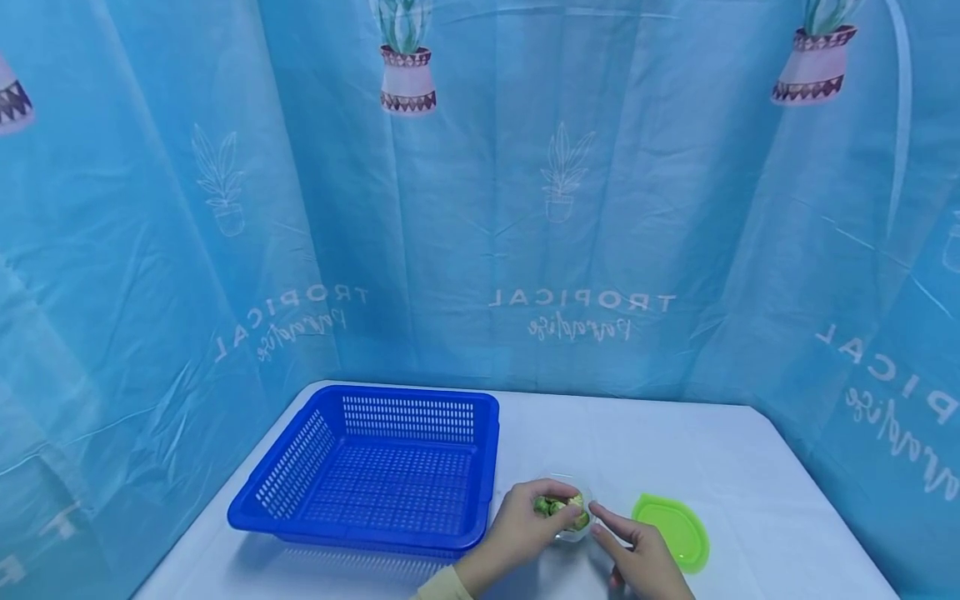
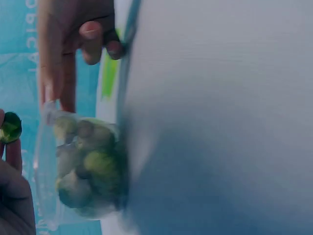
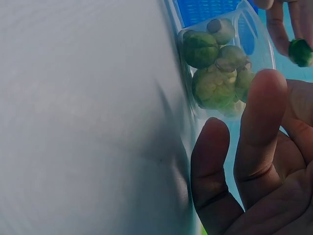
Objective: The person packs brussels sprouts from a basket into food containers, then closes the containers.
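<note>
A clear plastic container (image 1: 564, 535) holds several Brussels sprouts (image 3: 213, 88), seen through its wall in both wrist views. My left hand (image 1: 525, 518) reaches over it from the left. Between that hand's fingertips is a single green Brussels sprout (image 2: 11, 127), pinched above the container's open top. At the container's right side, my right hand (image 1: 641, 552) has thumb and index fingertip at the rim, holding it. Its other fingers (image 3: 210, 161) curl loosely below in the right wrist view. A bright green lid (image 1: 678, 537) lies flat on the table, just beyond the right hand.
A large blue plastic basket (image 1: 480, 500) with slotted sides stands on the left of the white-covered table (image 1: 765, 483). Blue printed curtains (image 1: 465, 208) surround the table at the back and both sides.
</note>
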Tool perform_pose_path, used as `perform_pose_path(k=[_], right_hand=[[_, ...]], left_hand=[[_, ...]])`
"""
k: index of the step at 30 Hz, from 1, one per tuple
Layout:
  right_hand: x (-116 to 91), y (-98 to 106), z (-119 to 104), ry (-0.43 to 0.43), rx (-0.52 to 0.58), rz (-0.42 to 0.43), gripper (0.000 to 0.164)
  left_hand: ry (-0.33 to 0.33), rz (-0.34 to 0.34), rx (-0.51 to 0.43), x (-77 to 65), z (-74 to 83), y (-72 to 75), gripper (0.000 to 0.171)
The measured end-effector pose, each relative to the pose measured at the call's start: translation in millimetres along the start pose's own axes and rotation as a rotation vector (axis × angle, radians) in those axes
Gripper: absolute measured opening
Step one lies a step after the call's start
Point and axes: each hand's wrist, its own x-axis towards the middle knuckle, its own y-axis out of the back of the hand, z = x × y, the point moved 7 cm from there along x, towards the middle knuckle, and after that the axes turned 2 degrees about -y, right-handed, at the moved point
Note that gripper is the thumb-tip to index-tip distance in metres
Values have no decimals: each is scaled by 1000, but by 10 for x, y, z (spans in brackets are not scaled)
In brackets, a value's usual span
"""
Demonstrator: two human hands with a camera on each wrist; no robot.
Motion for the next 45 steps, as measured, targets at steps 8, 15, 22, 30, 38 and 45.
perform_pose_path(k=[8, 15, 22, 30, 38, 45], right_hand=[[2, 6, -9, -5, 5, 0, 62], [16, 4, 20, -19, 4, 21, 61], [29, -1, 54, -27, 12, 25, 61], [12, 11, 21, -20, 16, 32, 62], [7, 6, 0, -3, 30, 18, 62], [-2, 3, -8, 20, 16, 7, 59]], left_hand=[[25, 169, 42, -34, -124, 94, 21], [-29, 279, 54, -43, -166, 150, 19], [-27, 318, 44, -41, -219, 161, 17], [-42, 351, 47, -17, -256, 175, 19], [-47, 359, 61, -26, -256, 178, 23], [-97, 348, 98, -66, -184, 175, 24]])
